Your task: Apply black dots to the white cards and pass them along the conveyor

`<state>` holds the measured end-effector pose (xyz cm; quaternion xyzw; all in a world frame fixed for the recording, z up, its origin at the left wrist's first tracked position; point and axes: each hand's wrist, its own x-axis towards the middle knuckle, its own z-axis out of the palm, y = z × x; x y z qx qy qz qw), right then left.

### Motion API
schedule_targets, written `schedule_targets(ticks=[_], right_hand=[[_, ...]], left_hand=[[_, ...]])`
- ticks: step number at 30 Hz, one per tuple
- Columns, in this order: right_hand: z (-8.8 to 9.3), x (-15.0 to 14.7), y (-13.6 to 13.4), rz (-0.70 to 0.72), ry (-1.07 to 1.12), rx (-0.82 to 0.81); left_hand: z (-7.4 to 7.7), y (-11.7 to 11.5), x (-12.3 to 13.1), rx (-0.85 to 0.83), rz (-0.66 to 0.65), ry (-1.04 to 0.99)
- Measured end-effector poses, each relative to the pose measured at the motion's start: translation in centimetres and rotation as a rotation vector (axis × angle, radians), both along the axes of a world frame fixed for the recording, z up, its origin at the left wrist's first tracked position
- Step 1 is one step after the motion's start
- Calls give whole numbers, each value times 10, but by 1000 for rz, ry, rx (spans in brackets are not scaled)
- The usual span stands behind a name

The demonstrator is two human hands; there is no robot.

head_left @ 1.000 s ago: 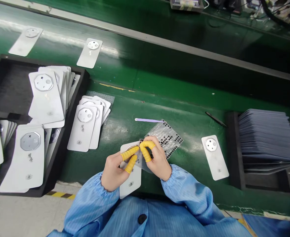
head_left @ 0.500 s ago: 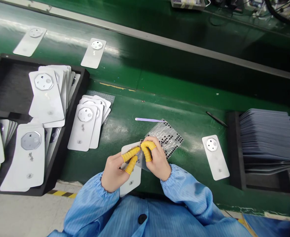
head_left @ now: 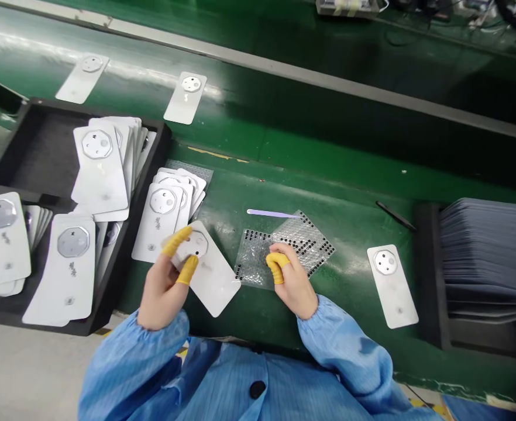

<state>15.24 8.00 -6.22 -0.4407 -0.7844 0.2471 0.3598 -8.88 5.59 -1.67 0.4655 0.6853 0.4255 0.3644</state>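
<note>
My left hand, with yellow finger cots on thumb and forefinger, grips a white rounded panel at its octagonal window end. Its thumb lies over the panel's face; the other fingers are partly hidden. The panel lies slanted, one corner at the edge of a clear sheet with black dots. My right hand, also in yellow finger cots, pinches that sheet at its right side. A second clear dotted sheet lies beyond the right hand. Just above it is a thin lilac strip.
At left, a black tray holds white panels in piles, beside another panel stack. Two panels lie at the back, a single panel at right. A black tweezer-like tool lies near a black box of grey sheets.
My hands have moved apart. The left hand has shifted left with the panel, which has turned slantwise. The dotted sheet by my right hand now lies spread out, no longer bunched between my fingers.
</note>
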Motion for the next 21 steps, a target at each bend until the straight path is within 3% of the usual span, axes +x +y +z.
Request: schedule_targets(ticks=[4, 8, 12, 17, 21], right_hand=[[36, -1, 2, -115, 101, 73], [64, -7, 1, -111, 134, 195], [71, -4, -4, -22, 100, 187], [73, 7, -15, 14, -81, 243], [72, 7, -19, 14, -95, 206]], left_hand=[[27, -11, 22, 87, 16, -195], [36, -10, 63, 51, -122, -182], [37, -8, 82, 86, -205, -129], [34, -12, 82, 197, -204, -214], [33, -15, 81, 247, -242, -202]])
